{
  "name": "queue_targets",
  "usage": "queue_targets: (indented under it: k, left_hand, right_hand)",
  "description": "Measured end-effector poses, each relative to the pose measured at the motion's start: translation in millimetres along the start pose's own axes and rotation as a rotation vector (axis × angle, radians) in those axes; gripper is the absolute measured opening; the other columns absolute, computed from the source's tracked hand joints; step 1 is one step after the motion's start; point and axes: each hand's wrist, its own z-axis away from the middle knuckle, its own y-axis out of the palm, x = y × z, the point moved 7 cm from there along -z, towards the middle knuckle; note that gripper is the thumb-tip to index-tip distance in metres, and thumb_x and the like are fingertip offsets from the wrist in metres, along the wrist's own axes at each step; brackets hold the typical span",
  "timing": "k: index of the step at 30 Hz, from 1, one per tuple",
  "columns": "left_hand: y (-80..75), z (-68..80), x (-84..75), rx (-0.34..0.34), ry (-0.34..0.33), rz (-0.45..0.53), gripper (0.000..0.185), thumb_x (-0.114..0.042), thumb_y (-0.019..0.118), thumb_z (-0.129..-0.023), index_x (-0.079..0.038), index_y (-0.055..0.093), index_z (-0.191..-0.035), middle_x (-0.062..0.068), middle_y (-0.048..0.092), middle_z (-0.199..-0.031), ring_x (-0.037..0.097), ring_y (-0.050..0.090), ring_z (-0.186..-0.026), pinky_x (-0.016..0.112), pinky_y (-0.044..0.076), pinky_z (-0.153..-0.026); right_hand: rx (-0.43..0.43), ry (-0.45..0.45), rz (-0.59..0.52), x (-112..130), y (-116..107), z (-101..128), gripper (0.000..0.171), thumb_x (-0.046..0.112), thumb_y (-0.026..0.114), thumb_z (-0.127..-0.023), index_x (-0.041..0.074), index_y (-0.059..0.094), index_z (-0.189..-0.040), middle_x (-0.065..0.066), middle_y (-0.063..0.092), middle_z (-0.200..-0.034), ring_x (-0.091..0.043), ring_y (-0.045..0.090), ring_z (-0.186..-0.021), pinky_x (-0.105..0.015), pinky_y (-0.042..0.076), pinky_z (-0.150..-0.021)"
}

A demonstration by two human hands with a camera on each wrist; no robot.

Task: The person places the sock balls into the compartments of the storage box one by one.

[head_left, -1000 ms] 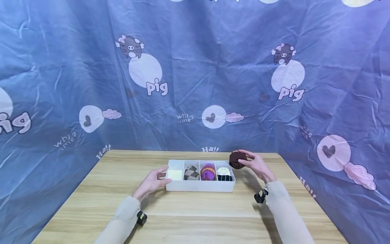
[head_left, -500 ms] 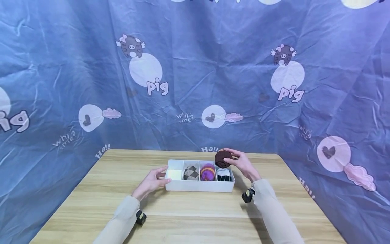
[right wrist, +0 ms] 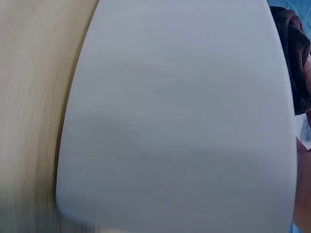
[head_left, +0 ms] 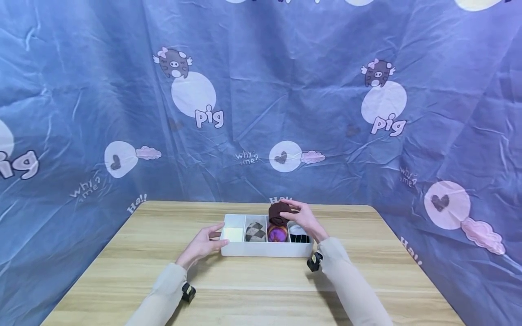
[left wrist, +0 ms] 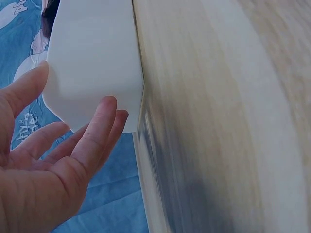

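Observation:
A white divided tray (head_left: pixel 267 250) sits mid-table. Its leftmost compartment (head_left: pixel 234 233) holds no sock; the others hold a grey argyle sock ball (head_left: pixel 255 232), a purple-orange one (head_left: pixel 278 234) and a black-white one (head_left: pixel 300 234). My right hand (head_left: pixel 301 218) grips a dark brown sock ball (head_left: pixel 278 213) in the air above the purple-orange one. My left hand (head_left: pixel 205 242) rests with straight fingers against the tray's left end. In the left wrist view the fingers (left wrist: pixel 99 131) touch the tray's corner (left wrist: pixel 97 68). The right wrist view shows the tray's wall (right wrist: pixel 180 126) and the brown sock ball (right wrist: pixel 294 58).
The wooden table (head_left: pixel 261 290) stretches toward me in front of the tray. A blue printed cloth (head_left: pixel 261 99) hangs behind and along both sides, close to the table's edges.
My right hand has carried the brown sock ball leftward, from beyond the tray's right end to above its middle compartments. The left hand has stayed at the tray's left end.

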Motion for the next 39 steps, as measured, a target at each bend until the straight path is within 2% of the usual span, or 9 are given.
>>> queue_targets:
  k: [5,9,17,23,27,32,36,39]
  left_hand:
    - [-0.4,-2.2,-0.1,-0.006,-0.001,0.004,0.073,-0.007,0.075,-0.084,-0.002,0.04,-0.148,0.034,0.052,-0.135,0.037,0.062,-0.114,0.038,0.059,-0.09]
    - [0.5,-3.9,-0.2,-0.001,0.004,-0.004,0.074,-0.008,0.076,-0.084,-0.001,0.039,-0.148,0.034,0.051,-0.135,0.038,0.062,-0.115,0.038,0.059,-0.091]
    - [2.5,-6.2,3.4,-0.023,-0.013,0.001,0.075,-0.011,0.077,-0.082,-0.004,0.041,-0.148,0.032,0.051,-0.137,0.038,0.06,-0.117,0.038,0.059,-0.091]
    - [4.1,-7.1,3.2,-0.017,-0.003,-0.005,0.074,-0.01,0.077,-0.083,-0.002,0.04,-0.148,0.035,0.049,-0.137,0.04,0.059,-0.118,0.039,0.059,-0.091]
    - [5.3,-7.7,2.8,-0.007,-0.002,-0.007,0.074,-0.01,0.075,-0.085,0.0,0.039,-0.148,0.038,0.048,-0.137,0.04,0.06,-0.117,0.039,0.059,-0.091]
    - [7.4,-8.9,-0.3,0.006,0.008,-0.002,0.073,-0.008,0.073,-0.086,0.002,0.037,-0.148,0.039,0.048,-0.136,0.037,0.062,-0.114,0.04,0.059,-0.091]
    - [9.7,-8.6,-5.4,0.026,0.029,-0.006,0.072,-0.007,0.072,-0.087,0.006,0.035,-0.148,0.04,0.049,-0.135,0.036,0.064,-0.112,0.042,0.059,-0.091]
    - [10.6,-9.4,-6.9,0.033,0.035,-0.007,0.072,-0.007,0.071,-0.088,0.007,0.034,-0.148,0.04,0.048,-0.135,0.036,0.064,-0.112,0.041,0.059,-0.091]
  right_hand:
    - [0.025,-0.005,-0.018,8,17,-6,0.053,0.011,0.075,-0.086,0.008,0.058,-0.136,-0.019,0.061,-0.134,-0.027,0.06,-0.119,-0.026,0.056,-0.09]
    - [0.04,0.004,-0.04,11,28,-10,0.052,0.01,0.075,-0.086,0.01,0.06,-0.135,-0.016,0.06,-0.136,-0.026,0.06,-0.119,-0.027,0.057,-0.09]
    - [0.077,-0.015,-0.042,20,51,-20,0.049,0.009,0.075,-0.086,0.01,0.062,-0.133,-0.015,0.062,-0.133,-0.021,0.063,-0.113,-0.022,0.057,-0.085]
    - [0.107,-0.035,-0.052,25,70,-26,0.049,0.008,0.076,-0.085,0.011,0.063,-0.131,-0.015,0.062,-0.133,-0.019,0.066,-0.108,-0.021,0.056,-0.085]
    - [0.138,-0.056,-0.046,26,81,-28,0.05,0.008,0.076,-0.085,0.007,0.061,-0.133,-0.017,0.064,-0.13,-0.018,0.067,-0.105,-0.021,0.056,-0.083]
    - [0.158,-0.072,-0.062,28,89,-31,0.052,0.008,0.076,-0.085,0.004,0.059,-0.134,-0.017,0.066,-0.126,-0.018,0.067,-0.106,-0.021,0.056,-0.084]
    - [0.151,-0.072,-0.057,29,90,-33,0.052,0.009,0.076,-0.085,0.008,0.061,-0.134,-0.016,0.066,-0.127,-0.017,0.067,-0.107,-0.019,0.055,-0.085]
    - [0.164,-0.067,-0.078,30,93,-35,0.053,0.009,0.075,-0.085,0.007,0.059,-0.136,-0.018,0.065,-0.128,-0.017,0.066,-0.106,-0.019,0.055,-0.085]
